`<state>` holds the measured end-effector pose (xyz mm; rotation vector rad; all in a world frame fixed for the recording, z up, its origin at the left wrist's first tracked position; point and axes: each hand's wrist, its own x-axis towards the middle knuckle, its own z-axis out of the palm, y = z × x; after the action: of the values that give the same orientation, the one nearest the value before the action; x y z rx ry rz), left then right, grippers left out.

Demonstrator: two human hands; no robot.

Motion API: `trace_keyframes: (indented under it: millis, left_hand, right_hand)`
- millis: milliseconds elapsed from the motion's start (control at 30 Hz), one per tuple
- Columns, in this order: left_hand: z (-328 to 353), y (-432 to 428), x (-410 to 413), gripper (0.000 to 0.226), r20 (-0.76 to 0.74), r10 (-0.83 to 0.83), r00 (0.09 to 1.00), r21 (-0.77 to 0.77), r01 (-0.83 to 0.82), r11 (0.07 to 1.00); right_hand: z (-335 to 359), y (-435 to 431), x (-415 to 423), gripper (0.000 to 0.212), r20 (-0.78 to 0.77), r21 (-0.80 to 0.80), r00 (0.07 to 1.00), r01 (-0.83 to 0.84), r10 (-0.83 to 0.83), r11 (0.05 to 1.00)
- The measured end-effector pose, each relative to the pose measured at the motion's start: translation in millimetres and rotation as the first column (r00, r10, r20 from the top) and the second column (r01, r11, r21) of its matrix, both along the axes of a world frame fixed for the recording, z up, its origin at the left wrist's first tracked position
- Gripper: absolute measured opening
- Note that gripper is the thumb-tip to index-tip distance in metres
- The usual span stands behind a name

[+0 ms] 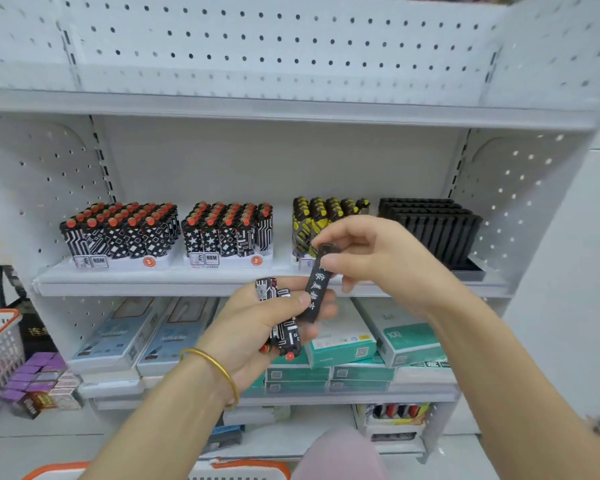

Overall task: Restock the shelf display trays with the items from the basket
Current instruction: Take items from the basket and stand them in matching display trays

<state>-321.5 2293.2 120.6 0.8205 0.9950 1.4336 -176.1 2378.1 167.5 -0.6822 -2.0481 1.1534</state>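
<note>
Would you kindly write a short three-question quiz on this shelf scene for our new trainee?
1. True or false: the right hand pinches a black lighter with white script.
2. Choose one: the left hand holds A) a bundle of patterned lighters, B) a teal box, C) nothing.
3. Fill in: the yellow-and-black lighters stand in the tray third from the ___ on the middle shelf.
Key: 1 true; 2 A; 3 left.
</note>
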Motion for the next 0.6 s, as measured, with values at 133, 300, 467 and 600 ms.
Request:
trace_keyframes:
  millis: [133,300,467,600]
  left_hand:
    - [1.1,16.7,33.5,0.022,-0.033,-0.074,0.997,-0.003,0.074,0.997]
    - [1.1,36.0,66.1,0.018,-0.129,-0.074,0.989,-0.027,0.071,0.997]
    - [5.2,44.4,81.5,0.016,-0.153,-0.035,0.988,-0.019,0.032,0.999]
    - [3.9,44.2,83.1,0.023,-0.157,-0.024,0.987,-0.038,0.018,0.999]
  right_hand:
    - [-21.6,-1.5,40.1,0.031,-0.192,-0.141,0.979,0.048,-0.075,0.989]
    - [-16.0,8.7,90.1,0.03,-0.337,-0.06,0.842,0.427,-0.421,0.902]
    - [-12.3,28.0,109.2,0.029,-0.264,0.128,0.782,0.609,-0.565,0.783]
    - [-15.3,36.8,113.9,0.027,-0.331,0.177,0.703,0.701,-0.629,0.691]
